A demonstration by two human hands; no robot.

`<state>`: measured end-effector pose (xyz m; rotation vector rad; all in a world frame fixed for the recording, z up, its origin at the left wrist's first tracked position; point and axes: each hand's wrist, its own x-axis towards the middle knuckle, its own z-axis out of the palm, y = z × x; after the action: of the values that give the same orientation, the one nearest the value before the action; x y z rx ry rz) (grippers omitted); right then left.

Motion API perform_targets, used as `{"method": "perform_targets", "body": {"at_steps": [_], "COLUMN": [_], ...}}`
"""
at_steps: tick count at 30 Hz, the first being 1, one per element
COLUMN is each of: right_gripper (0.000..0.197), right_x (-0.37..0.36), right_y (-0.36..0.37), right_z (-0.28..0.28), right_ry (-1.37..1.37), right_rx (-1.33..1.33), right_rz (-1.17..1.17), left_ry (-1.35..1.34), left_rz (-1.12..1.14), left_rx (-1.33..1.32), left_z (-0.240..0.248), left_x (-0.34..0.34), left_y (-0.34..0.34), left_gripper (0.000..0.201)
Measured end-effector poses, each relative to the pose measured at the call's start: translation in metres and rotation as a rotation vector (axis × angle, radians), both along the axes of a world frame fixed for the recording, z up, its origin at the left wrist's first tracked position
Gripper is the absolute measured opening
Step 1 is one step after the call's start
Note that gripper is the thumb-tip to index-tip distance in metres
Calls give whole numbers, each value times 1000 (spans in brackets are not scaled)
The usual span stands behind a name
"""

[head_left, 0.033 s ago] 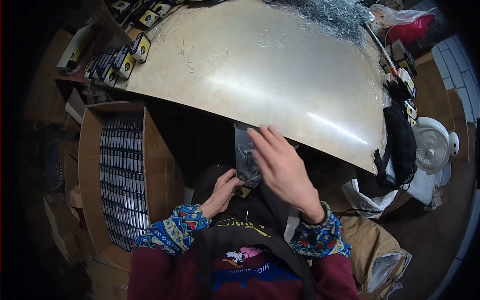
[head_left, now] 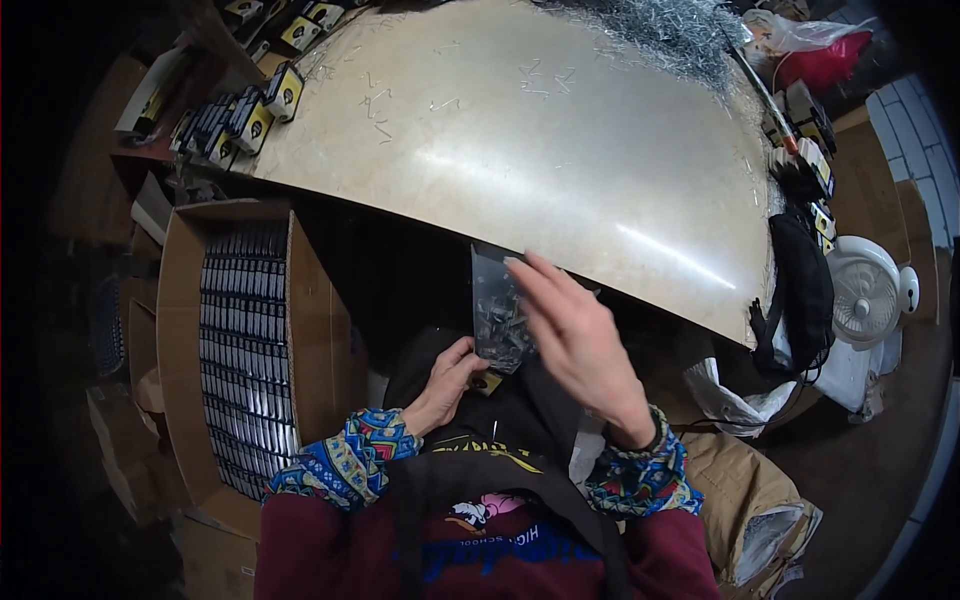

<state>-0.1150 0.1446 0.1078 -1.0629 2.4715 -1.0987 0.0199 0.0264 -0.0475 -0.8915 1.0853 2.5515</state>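
Observation:
A clear plastic bag (head_left: 497,315) with small shiny metal pieces in its lower part stands upright at the table's front edge. My left hand (head_left: 446,384) is closed on the bag's lower left corner, between thumb and fingers. Below the bag, a bit of a yellow and black box (head_left: 486,383) shows near my left fingertips. My right hand (head_left: 578,335) is held along the bag's right side with fingers stretched out, slightly blurred. I cannot tell whether it touches the bag, whose right edge it covers.
A metal-topped table (head_left: 480,160) carries loose bent wires (head_left: 540,78) and a wire heap (head_left: 650,40). At left, an open carton (head_left: 291,330) holds rows of packed pieces. Small yellow-black boxes (head_left: 250,122) line the table's left edge. A white fan (head_left: 862,285) and black bag (head_left: 800,290) are at right.
My right hand has shifted slightly right, off part of the bag, so more of the metal pieces show. My left hand keeps its place.

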Motion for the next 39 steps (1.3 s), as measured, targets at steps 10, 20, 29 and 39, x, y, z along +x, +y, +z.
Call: {"method": "perform_targets", "body": {"at_steps": [10, 20, 29, 39], "right_gripper": [40, 41, 22, 19], "right_x": [38, 54, 8, 6], "right_y": [9, 22, 15, -6], "right_z": [-78, -74, -33, -9], "right_ry": [314, -72, -217, -188], "right_rx": [266, 113, -75, -153], "right_rz": [279, 363, 82, 22], "left_ry": [201, 295, 366, 699], "left_rz": [-281, -303, 41, 162], "left_rx": [-1061, -1244, -1123, -1302], "left_z": [0, -10, 34, 56], "left_x": [4, 22, 5, -37], "left_y": [20, -6, -25, -32], "left_gripper": [63, 66, 76, 63]}}
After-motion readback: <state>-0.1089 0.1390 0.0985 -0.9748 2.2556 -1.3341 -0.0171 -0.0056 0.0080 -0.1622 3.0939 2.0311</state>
